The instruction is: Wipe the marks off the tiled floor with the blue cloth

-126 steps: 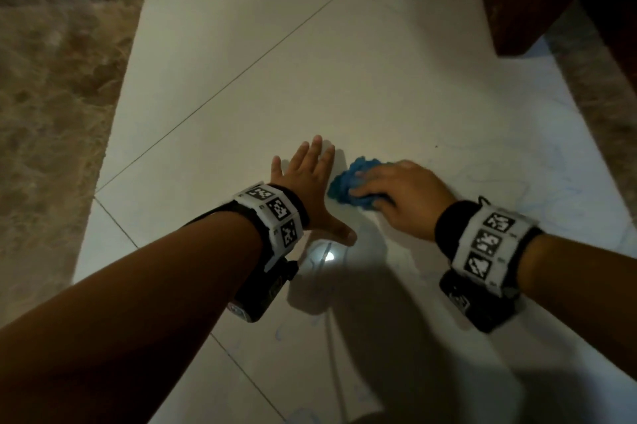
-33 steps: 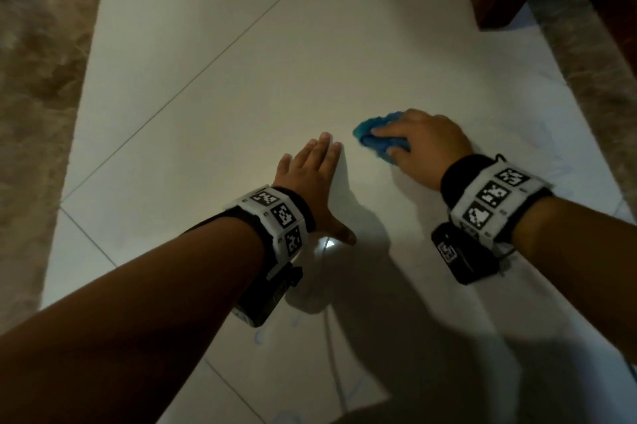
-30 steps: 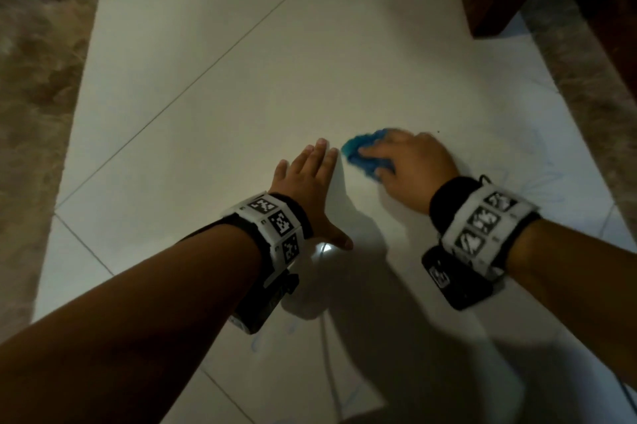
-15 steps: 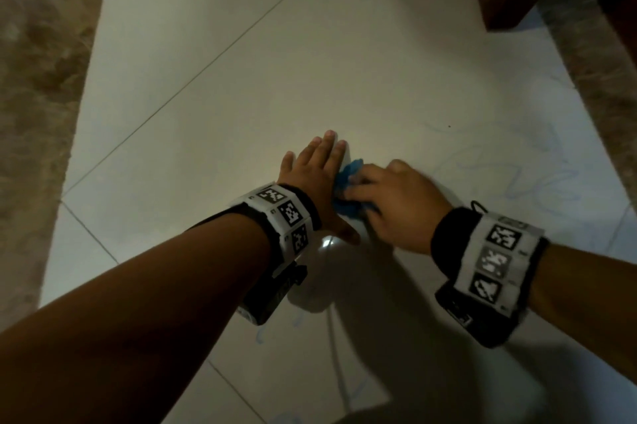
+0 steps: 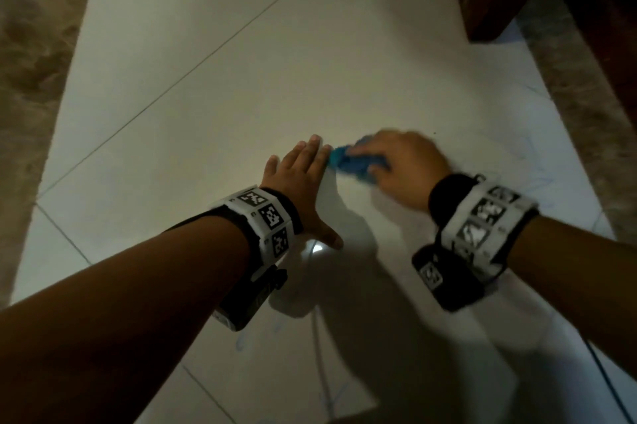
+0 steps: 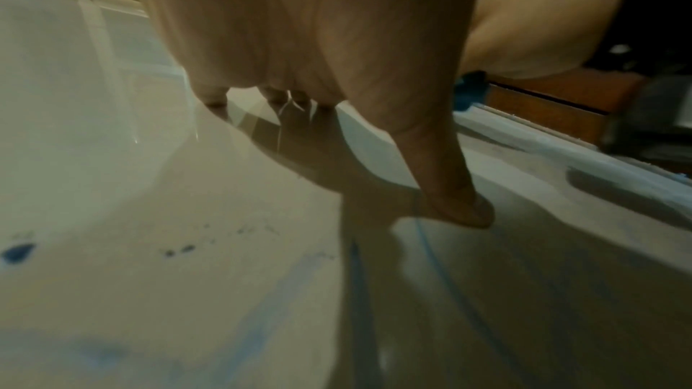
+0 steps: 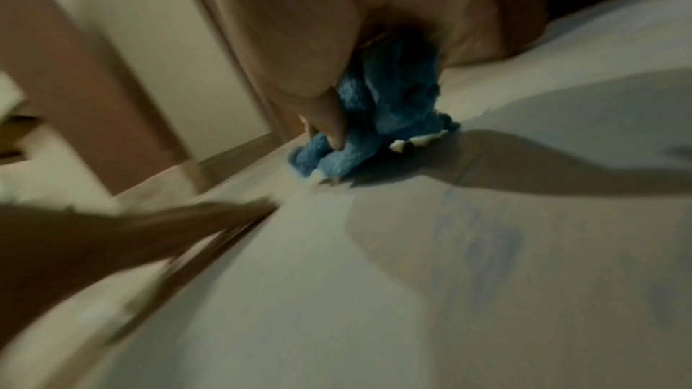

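Right hand (image 5: 403,165) grips the bunched blue cloth (image 5: 348,165) on the tiled floor (image 5: 206,113); since half a second ago it slid slightly away, cloth now just beside the left fingertips (image 5: 315,144). Left hand (image 5: 300,182) stays flat, fingers straight. Faint blue marks (image 5: 531,161) right of right hand.

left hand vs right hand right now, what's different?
The left hand lies flat on the white tiled floor, fingers straight and thumb spread; the right hand curls its fingers round the bunched blue cloth. The left hand holds nothing; the right hand presses the cloth onto the floor. The left hand looks sharp, the right hand motion-blurred. Both wear marker wristbands.
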The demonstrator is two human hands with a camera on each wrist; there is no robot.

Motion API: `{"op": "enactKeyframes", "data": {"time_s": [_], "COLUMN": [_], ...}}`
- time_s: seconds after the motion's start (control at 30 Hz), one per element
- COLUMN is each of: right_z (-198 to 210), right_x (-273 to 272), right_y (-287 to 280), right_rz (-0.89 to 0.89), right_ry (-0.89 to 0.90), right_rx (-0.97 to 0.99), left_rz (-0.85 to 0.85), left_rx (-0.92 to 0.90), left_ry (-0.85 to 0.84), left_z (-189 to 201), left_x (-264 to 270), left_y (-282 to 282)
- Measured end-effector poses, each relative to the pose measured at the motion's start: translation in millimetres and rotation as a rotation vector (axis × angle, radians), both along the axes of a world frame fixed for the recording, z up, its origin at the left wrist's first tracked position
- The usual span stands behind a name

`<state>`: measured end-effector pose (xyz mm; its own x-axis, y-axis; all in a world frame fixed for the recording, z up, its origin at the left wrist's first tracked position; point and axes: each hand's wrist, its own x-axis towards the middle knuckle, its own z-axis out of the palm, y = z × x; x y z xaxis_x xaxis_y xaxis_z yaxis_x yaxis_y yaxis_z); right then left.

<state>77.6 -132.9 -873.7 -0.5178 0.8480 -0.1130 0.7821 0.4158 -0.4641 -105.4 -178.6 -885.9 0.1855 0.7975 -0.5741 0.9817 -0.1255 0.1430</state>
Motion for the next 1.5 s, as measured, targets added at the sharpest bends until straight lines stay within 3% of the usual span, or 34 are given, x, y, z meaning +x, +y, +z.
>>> {"op": "enactKeyframes", "data": {"time_s": [0.1,0.23,0.3,0.43,0.5,0.57,0.63,0.7,0.77,0.93,1.0,1.13,1.2,1.4,1.5], "right_z": [0.0,-12.3,-18.4,-16.8,-10.9,-13.2,-17.6,-20.4,-21.0,-14.7,-12.7,-22.0,-23.8,-10.1,-7.3], "right_x": [32.6,58.9,41.9,2.5,0.4,9.4,22.4,26.7,17.5,-1.4,-2.6,4.9,3.7,-6.0,5.8], "right_y": [47.6,66.9,52.1,2.4,-1.6,19.6,50.5,63.8,51.6,-16.9,-11.6,51.1,53.1,-39.6,-16.8], "right_rz": [-0.261,-0.41,-0.36,0.077,0.195,0.079,-0.159,-0.273,-0.21,0.198,0.172,-0.129,-0.169,0.241,0.197], "right_ry": [0.098,-0.047,-0.037,-0.132,-0.195,-0.105,-0.026,-0.032,-0.042,-0.159,-0.163,-0.126,-0.107,-0.142,-0.096], "right_rx": [0.045,-0.044,-0.045,0.071,0.062,0.025,0.022,0.002,-0.02,0.016,0.014,0.026,-0.011,-0.005,-0.03], "left_rz": [0.004,0.004,0.004,0.004,0.002,0.001,0.003,0.003,0.002,-0.003,-0.005,-0.001,0.0,-0.009,-0.006], "left_rx": [-0.002,-0.003,-0.001,-0.016,-0.022,-0.017,-0.014,-0.014,-0.01,-0.022,-0.024,-0.021,-0.021,-0.029,-0.031], "left_ry": [-0.003,-0.005,-0.003,0.02,0.026,0.02,0.009,0.002,-0.001,0.007,0.009,0.007,0.007,0.036,0.026], "left_z": [2.1,2.6,3.2,4.9,5.2,4.6,4.6,4.3,3.9,1.9,1.6,3.0,3.4,1.2,1.9], "left_x": [1.5,0.9,1.3,3.2,3.5,2.9,1.6,1.3,1.4,1.1,0.8,1.1,1.1,2.3,1.9], "left_y": [-0.7,-0.2,0.0,1.2,0.7,0.7,0.5,0.7,0.3,1.3,1.7,1.6,1.0,1.9,2.1]}}
